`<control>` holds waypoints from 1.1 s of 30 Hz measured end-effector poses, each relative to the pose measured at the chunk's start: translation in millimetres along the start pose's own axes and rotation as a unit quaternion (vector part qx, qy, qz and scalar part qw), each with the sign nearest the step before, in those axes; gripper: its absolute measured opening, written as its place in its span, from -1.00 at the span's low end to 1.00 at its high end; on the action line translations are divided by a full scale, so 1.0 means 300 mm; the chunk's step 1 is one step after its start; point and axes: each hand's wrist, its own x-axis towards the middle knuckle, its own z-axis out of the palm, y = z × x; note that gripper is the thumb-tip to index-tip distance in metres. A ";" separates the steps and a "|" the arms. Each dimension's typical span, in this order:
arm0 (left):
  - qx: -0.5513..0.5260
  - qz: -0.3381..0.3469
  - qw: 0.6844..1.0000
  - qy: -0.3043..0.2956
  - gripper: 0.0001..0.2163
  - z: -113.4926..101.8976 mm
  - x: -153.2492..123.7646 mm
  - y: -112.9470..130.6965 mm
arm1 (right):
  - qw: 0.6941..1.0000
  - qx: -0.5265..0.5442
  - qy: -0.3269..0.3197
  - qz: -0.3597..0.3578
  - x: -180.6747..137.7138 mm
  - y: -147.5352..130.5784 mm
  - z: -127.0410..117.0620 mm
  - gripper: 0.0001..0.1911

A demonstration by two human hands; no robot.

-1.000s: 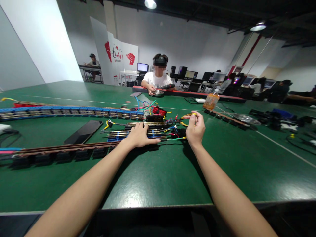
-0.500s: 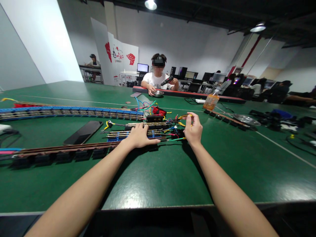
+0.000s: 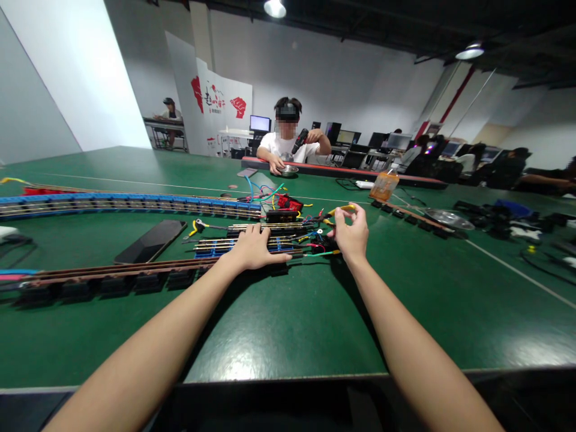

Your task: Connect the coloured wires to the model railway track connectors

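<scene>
My left hand [image 3: 252,247] lies across short conductor rail sections [image 3: 215,245] with thin metal bars and blue holders, fingers spread and thumb stretched along the near side. My right hand [image 3: 351,234] is closed in a pinch around a yellow-handled tool [image 3: 338,210] that looks like pliers; its tip is hard to make out among the wires. Between the hands, red, blue and green wires [image 3: 317,247] stick out of the rail ends, one with a ring terminal [image 3: 320,231]. A black block [image 3: 282,216] and a red connector [image 3: 290,203] sit just beyond.
A long brown-barred rail [image 3: 121,276] on black supports runs left, past a phone [image 3: 152,241]. Behind is a curved blue rail [image 3: 130,204]. Rightward are a bottle [image 3: 384,185], a metal dish [image 3: 450,218] and black parts. Across the table a person holds a power drill [image 3: 300,141].
My right hand has shifted its fingers slightly, and the yellow-handled tool has tilted a little. My left hand stays in place. The person opposite has raised and turned the drill downward.
</scene>
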 end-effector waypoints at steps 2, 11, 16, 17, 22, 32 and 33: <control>0.000 -0.001 1.000 -0.002 0.03 0.000 0.000 0.000 | 1.000 0.024 -0.016 0.005 0.000 -0.002 0.006 -0.39; 0.001 -0.003 1.000 -0.001 0.01 0.005 0.002 -0.004 | 0.999 0.032 -0.009 0.014 0.017 0.013 0.003 -0.41; -0.004 -0.005 1.000 0.002 0.00 0.006 0.002 -0.003 | 0.997 0.048 -0.064 -0.010 0.025 0.031 0.003 -0.41; -0.005 -0.005 1.000 0.002 0.00 0.006 0.002 -0.003 | 0.996 0.051 -0.073 -0.019 0.027 0.035 0.004 -0.42; -0.006 -0.008 1.000 -0.001 -0.03 0.004 0.001 -0.003 | 0.990 0.048 -0.125 -0.051 0.033 0.050 -0.002 -0.44; 0.004 -0.003 1.000 0.006 -0.03 0.006 0.001 -0.001 | 0.949 -0.086 -0.247 -0.179 0.009 0.039 -0.022 -0.58; 0.004 -0.003 1.000 0.006 -0.02 0.006 0.001 -0.001 | 0.942 -0.102 -0.250 -0.197 0.006 0.035 -0.023 -0.60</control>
